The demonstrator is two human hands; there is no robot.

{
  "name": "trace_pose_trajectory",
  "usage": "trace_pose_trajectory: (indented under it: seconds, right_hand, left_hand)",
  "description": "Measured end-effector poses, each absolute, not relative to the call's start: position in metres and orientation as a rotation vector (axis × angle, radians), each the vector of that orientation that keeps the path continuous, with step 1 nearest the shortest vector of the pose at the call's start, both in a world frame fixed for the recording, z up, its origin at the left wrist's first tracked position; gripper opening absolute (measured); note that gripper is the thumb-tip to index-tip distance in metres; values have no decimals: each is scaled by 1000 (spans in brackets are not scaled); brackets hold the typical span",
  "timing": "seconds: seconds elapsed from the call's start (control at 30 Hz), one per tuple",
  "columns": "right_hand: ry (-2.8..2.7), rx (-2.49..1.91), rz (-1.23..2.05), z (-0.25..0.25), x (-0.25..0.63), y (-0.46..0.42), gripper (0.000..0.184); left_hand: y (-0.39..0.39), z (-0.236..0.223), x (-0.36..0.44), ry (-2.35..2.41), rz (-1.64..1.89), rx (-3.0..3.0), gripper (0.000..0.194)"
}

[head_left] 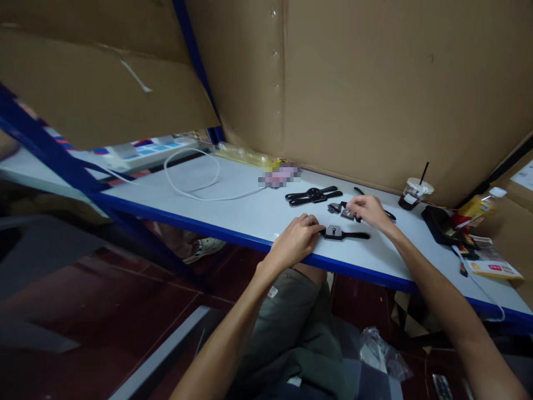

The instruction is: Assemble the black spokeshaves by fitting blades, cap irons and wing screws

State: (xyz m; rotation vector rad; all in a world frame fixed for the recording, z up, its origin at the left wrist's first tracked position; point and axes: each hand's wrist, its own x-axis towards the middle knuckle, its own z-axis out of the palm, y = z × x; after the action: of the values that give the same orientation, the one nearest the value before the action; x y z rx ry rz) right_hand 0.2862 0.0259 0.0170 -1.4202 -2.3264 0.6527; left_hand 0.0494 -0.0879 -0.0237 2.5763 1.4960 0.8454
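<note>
Near the front edge of the table lies a black spokeshave (334,232) with a grey plate and a knob in its middle. My left hand (297,238) is closed around its left handle, which the fingers hide. Farther to the right, my right hand (367,211) reaches down with fingers pinched over small metal parts (347,212). Whether one of them is between the fingertips I cannot make out. Behind my hands, two more black spokeshaves (313,195) lie side by side. Another black handle (358,191) shows just behind the right hand.
A drink cup with a straw (412,194) stands at the back right. Beside it are a black case (440,225), a bottle (487,201) and packets. A white cable (208,198) runs left from a pixelated pink item (280,176). Cardboard (353,100) walls the back.
</note>
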Motion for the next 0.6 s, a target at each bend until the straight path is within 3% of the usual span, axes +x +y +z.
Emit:
trace_pose_trajectory:
  seconds: [0.23, 0.6]
  right_hand:
    - [-2296, -1733, 301, 36, 323, 41, 33]
    - [-2365, -1957, 287, 16, 309, 43, 33]
  left_hand:
    - [-87, -24, 50, 1509, 858, 2583, 30]
    - [-87, -26, 50, 1508, 867, 2586, 30]
